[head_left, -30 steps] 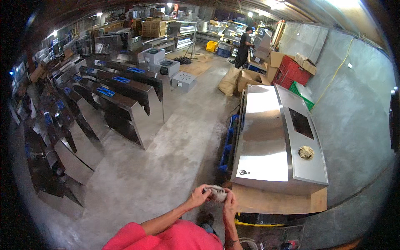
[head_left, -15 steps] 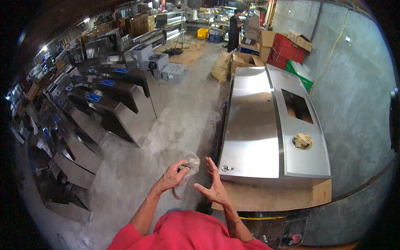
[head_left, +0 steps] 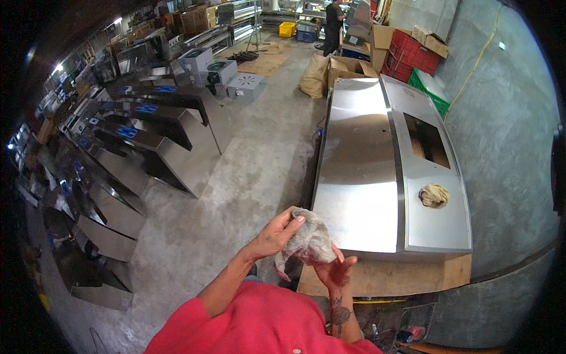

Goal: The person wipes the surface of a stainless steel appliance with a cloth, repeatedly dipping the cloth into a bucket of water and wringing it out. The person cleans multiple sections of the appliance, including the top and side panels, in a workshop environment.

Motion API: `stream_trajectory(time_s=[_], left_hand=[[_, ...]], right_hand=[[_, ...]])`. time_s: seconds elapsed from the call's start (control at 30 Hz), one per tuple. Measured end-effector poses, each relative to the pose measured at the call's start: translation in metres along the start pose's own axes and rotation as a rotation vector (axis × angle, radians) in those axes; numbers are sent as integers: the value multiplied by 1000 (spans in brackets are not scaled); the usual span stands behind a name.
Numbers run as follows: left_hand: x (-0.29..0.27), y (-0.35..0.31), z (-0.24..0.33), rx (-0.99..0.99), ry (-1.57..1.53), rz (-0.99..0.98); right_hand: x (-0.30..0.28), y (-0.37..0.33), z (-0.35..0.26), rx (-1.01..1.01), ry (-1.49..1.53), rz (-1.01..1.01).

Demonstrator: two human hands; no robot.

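A greyish, stained rag (head_left: 312, 237) hangs spread out in front of my red shirt. My left hand (head_left: 273, 236) pinches its upper left edge between thumb and fingers. Against the rag's lower right side is my right hand (head_left: 336, 274), palm up, thumb and fingers apart, some of them partly hidden by the cloth. Just beyond lies a long stainless-steel cabinet (head_left: 356, 177) with a ring-shaped latch fitting near its front corner earlier in view, now behind the rag. A bunched beige cloth (head_left: 434, 195) rests on its right-hand panel, below a rectangular opening (head_left: 425, 140).
A wooden board (head_left: 389, 278) supports the cabinet, with a concrete wall to its right. Rows of steel turnstile-like housings (head_left: 171, 150) stand on the left. Grey metal boxes (head_left: 246, 87), a sack (head_left: 314, 75) and red crates (head_left: 408, 56) are farther off. A co-worker (head_left: 333, 26) stands at the back.
The rag, bunched in my left hand before, is now opened out and has moved right, up to the cabinet's near corner. My right hand has come into contact with it.
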State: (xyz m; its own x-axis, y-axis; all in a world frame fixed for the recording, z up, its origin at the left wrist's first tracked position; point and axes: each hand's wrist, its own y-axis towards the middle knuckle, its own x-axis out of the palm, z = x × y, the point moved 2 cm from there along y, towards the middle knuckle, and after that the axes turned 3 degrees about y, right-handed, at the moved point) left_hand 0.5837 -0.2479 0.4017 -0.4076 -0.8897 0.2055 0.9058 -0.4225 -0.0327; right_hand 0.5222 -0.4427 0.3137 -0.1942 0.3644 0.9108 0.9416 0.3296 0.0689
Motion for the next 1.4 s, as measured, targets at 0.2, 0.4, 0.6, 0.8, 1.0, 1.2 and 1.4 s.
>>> stream_trajectory(time_s=[0.2, 0.4, 0.6, 0.8, 1.0, 1.2, 1.4], left_hand=[[-5, 23, 2, 12, 14, -96], [0, 50, -3, 6, -14, -107], [-7, 45, -34, -90, -83, 97], [16, 36, -72, -217, 75, -55], [20, 16, -115, -346, 161, -317], [-39, -17, -128, -407, 195, -268], [-150, -95, -202, -460, 541, 228]], right_hand=[[20, -6, -14, -53, -280, 162], [24, 9, 14, -150, -267, 223], [17, -3, -2, -208, -762, 810], [29, 13, -11, -548, -975, 485], [11, 7, -6, -290, -1019, 656], [-37, -1, -29, -384, -1243, 893], [-74, -2, -12, -359, -1810, 675]])
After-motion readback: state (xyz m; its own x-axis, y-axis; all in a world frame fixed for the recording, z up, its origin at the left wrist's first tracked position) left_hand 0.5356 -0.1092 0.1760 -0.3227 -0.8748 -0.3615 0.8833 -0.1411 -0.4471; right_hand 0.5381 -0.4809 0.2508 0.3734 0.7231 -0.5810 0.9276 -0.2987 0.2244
